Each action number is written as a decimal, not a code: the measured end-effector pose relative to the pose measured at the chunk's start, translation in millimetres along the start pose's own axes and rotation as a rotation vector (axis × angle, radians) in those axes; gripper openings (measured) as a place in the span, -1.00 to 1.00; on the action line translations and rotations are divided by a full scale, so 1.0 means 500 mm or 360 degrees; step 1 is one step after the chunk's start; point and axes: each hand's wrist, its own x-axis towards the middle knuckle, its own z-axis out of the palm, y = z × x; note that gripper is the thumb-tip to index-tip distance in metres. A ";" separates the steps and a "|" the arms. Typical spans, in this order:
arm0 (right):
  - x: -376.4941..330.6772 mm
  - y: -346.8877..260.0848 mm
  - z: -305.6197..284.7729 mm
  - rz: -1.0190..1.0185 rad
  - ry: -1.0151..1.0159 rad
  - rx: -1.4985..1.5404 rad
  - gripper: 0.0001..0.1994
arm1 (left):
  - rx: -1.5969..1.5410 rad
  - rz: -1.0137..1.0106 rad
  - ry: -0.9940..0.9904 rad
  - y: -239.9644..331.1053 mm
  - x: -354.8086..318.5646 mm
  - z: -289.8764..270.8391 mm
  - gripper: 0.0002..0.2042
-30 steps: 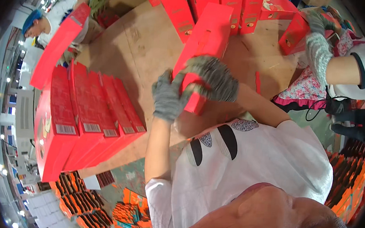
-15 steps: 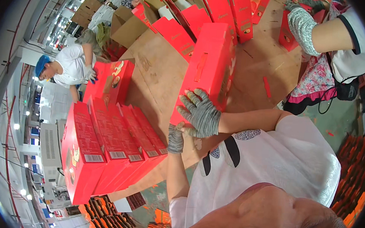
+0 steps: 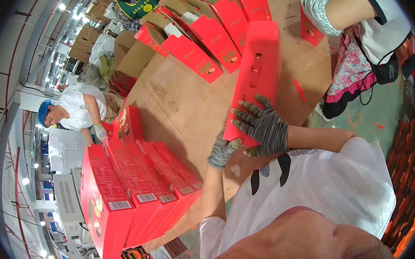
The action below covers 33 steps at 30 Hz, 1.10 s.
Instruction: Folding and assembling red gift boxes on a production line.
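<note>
A long red gift box [image 3: 264,61] with a red carry handle on its top lies in front of me on the brown table [image 3: 171,92]. My right hand [image 3: 264,126], in a grey striped knit glove, grips the near part of the box, with its fingers spread across the top and its thumb down by the near end. At the near left corner, my left hand [image 3: 223,150], gloved alike, holds the box; some of its fingers are hidden by the box.
Several finished red boxes [image 3: 139,187] stand in a row at the left, beside a co-worker in a blue cap [image 3: 80,109]. Open red boxes [image 3: 205,37] stand at the far side near a person in a green apron [image 3: 144,0]. Another co-worker's sleeved arm [image 3: 343,16] is at right. A red strip [image 3: 299,91] lies nearby.
My view has shifted, so the box and both hands appear further right. My hands keep to the near end of the box. The co-worker's hands at left remain by the row of boxes.
</note>
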 end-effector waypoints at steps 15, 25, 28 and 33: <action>-0.055 0.448 -0.083 0.0049 0.0347 -0.0474 -0.27 | 0.0083 0.0391 0.0307 -0.064 0.382 0.154 -0.39; 0.245 0.747 -0.053 0.0839 0.1486 -0.0082 -0.39 | 0.0714 -0.0123 0.0405 -0.249 0.183 0.081 -0.59; 0.336 0.812 -0.069 0.0468 0.0918 -0.0220 -0.32 | 0.0956 -0.0185 0.0742 -0.295 0.077 0.087 -0.64; 0.422 0.820 -0.162 0.0975 -0.0430 -0.0851 -0.73 | -0.0517 -0.0568 0.1047 -0.296 -0.040 0.115 -0.66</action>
